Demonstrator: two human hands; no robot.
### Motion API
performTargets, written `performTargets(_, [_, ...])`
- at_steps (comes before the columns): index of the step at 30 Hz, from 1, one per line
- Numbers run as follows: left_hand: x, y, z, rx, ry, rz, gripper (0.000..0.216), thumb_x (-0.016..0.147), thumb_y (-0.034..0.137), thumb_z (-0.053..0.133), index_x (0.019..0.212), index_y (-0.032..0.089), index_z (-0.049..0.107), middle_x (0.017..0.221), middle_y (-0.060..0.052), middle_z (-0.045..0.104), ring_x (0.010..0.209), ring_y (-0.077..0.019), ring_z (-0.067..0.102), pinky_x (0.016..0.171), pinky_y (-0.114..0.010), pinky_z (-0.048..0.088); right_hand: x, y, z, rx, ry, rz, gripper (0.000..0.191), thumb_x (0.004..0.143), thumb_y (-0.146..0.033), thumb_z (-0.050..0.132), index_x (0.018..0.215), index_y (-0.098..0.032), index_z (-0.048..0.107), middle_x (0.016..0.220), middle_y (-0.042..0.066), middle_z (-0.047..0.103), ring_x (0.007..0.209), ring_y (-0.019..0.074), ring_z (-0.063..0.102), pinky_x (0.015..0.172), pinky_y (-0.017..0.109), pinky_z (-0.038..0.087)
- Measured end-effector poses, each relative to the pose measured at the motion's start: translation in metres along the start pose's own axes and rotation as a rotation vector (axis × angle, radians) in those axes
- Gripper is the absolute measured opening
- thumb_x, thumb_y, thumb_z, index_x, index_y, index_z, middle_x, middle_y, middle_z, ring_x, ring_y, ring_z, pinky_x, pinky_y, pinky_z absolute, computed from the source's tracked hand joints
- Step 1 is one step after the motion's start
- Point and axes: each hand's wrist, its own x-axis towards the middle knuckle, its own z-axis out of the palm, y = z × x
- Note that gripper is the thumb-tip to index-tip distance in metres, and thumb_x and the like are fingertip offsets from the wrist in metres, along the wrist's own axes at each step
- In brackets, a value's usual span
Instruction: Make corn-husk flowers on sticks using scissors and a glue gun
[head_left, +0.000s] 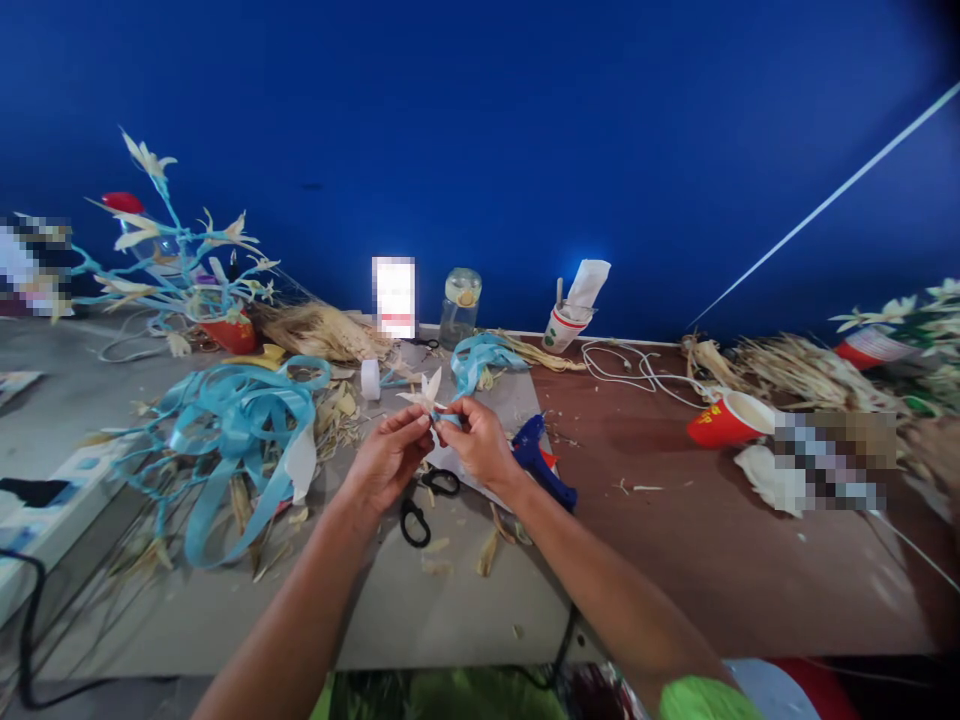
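A small cream flower (427,390), its petals like dried corn husk, stands upright between my two hands over the table. The fingertips of my left hand (394,445) pinch its base from the left. My right hand (476,440) pinches a short piece of light blue ribbon (448,417) at the flower's stem. Just below my hands lie scissors with black handles (415,523), their blades partly hidden. Right of my right wrist is a blue glue gun (541,465), lying on its side.
Looped blue ribbon (247,430) and husk scraps cover the left. Behind it, a branch with husk flowers (176,240) stands in a red cup (229,332). A glass jar (459,310) and a white cup (564,328) line the blue wall. A red paper cup (724,420) lies tipped at right.
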Motion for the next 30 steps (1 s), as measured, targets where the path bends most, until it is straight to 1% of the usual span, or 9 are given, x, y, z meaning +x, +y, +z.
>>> performTargets(5, [0.002, -0.003, -0.001, 0.045, -0.041, 0.021, 0.016, 0.063, 0.016, 0.075, 0.077, 0.012, 0.069, 0.067, -0.002, 0.064, 0.056, -0.0083, 0.055, 0.061, -0.022, 0.044, 0.003, 0.007, 0.003, 0.155, -0.031, 0.075, 0.014, 0.065, -0.029, 0.059, 0.070, -0.019, 0.050, 0.054, -0.005, 0.053, 0.050, 0.0097, 0.050, 0.052, 0.022, 0.042])
performTargets(8, [0.003, -0.004, -0.001, 0.056, -0.036, 0.027, 0.014, 0.062, 0.017, 0.076, 0.073, 0.012, 0.068, 0.064, -0.002, 0.064, 0.056, -0.0094, 0.056, 0.060, -0.022, 0.043, 0.003, 0.007, 0.003, 0.173, -0.046, 0.073, 0.013, 0.065, -0.027, 0.059, 0.072, -0.018, 0.053, 0.054, -0.006, 0.053, 0.050, 0.0098, 0.050, 0.052, 0.022, 0.042])
performTargets(14, [0.006, -0.004, -0.005, 0.145, 0.083, 0.068, 0.016, 0.056, 0.017, 0.077, 0.063, 0.014, 0.063, 0.057, 0.001, 0.058, 0.052, -0.0078, 0.051, 0.056, -0.021, 0.040, -0.001, 0.001, 0.001, -0.188, -0.011, -0.102, 0.006, 0.072, -0.023, 0.054, 0.069, -0.018, 0.054, 0.062, -0.003, 0.057, 0.060, 0.0109, 0.051, 0.060, 0.023, 0.041])
performTargets(17, [0.007, -0.007, -0.003, 0.274, 0.161, 0.151, 0.014, 0.056, 0.018, 0.076, 0.062, 0.014, 0.064, 0.056, 0.002, 0.058, 0.052, -0.0079, 0.049, 0.054, -0.021, 0.038, -0.004, 0.002, 0.002, -0.397, 0.044, -0.235, 0.005, 0.075, -0.018, 0.051, 0.071, -0.018, 0.055, 0.069, 0.000, 0.058, 0.066, 0.0132, 0.053, 0.065, 0.025, 0.041])
performTargets(19, [0.006, -0.008, 0.000, 0.335, 0.191, 0.227, 0.012, 0.057, 0.017, 0.074, 0.062, 0.014, 0.064, 0.058, 0.002, 0.058, 0.054, -0.0084, 0.049, 0.055, -0.021, 0.037, -0.007, 0.005, 0.003, -0.534, 0.073, -0.357, 0.006, 0.077, -0.017, 0.050, 0.074, -0.018, 0.055, 0.077, 0.004, 0.060, 0.076, 0.0163, 0.055, 0.073, 0.028, 0.040])
performTargets(22, [0.004, -0.010, 0.007, 0.343, 0.220, 0.277, 0.012, 0.057, 0.016, 0.074, 0.062, 0.014, 0.062, 0.059, 0.003, 0.058, 0.056, -0.0079, 0.048, 0.057, -0.020, 0.037, -0.009, 0.009, 0.005, -0.638, 0.104, -0.466, 0.008, 0.080, -0.017, 0.047, 0.078, -0.018, 0.055, 0.082, 0.007, 0.061, 0.084, 0.0192, 0.055, 0.079, 0.031, 0.039])
performTargets(25, [0.002, -0.008, 0.009, 0.216, 0.156, 0.190, 0.016, 0.058, 0.017, 0.075, 0.064, 0.013, 0.061, 0.060, 0.003, 0.057, 0.056, -0.0074, 0.049, 0.058, -0.020, 0.039, -0.007, 0.010, 0.004, -0.553, 0.114, -0.427, 0.008, 0.079, -0.018, 0.047, 0.077, -0.017, 0.055, 0.077, 0.006, 0.061, 0.075, 0.0174, 0.055, 0.072, 0.028, 0.041])
performTargets(28, [0.001, -0.006, 0.005, 0.069, 0.028, 0.085, 0.019, 0.059, 0.015, 0.076, 0.072, 0.013, 0.062, 0.066, 0.002, 0.058, 0.058, -0.0067, 0.051, 0.060, -0.019, 0.041, -0.004, 0.008, 0.002, -0.407, 0.091, -0.308, 0.006, 0.075, -0.019, 0.049, 0.075, -0.017, 0.055, 0.073, 0.002, 0.060, 0.068, 0.0141, 0.054, 0.066, 0.024, 0.041])
performTargets(30, [0.001, -0.005, 0.001, 0.033, 0.013, 0.071, 0.021, 0.061, 0.015, 0.075, 0.078, 0.014, 0.064, 0.069, 0.002, 0.059, 0.058, -0.0062, 0.052, 0.059, -0.019, 0.041, -0.002, 0.005, -0.001, -0.330, 0.069, -0.234, 0.006, 0.074, -0.020, 0.051, 0.073, -0.018, 0.056, 0.070, 0.000, 0.060, 0.065, 0.0126, 0.053, 0.064, 0.023, 0.041])
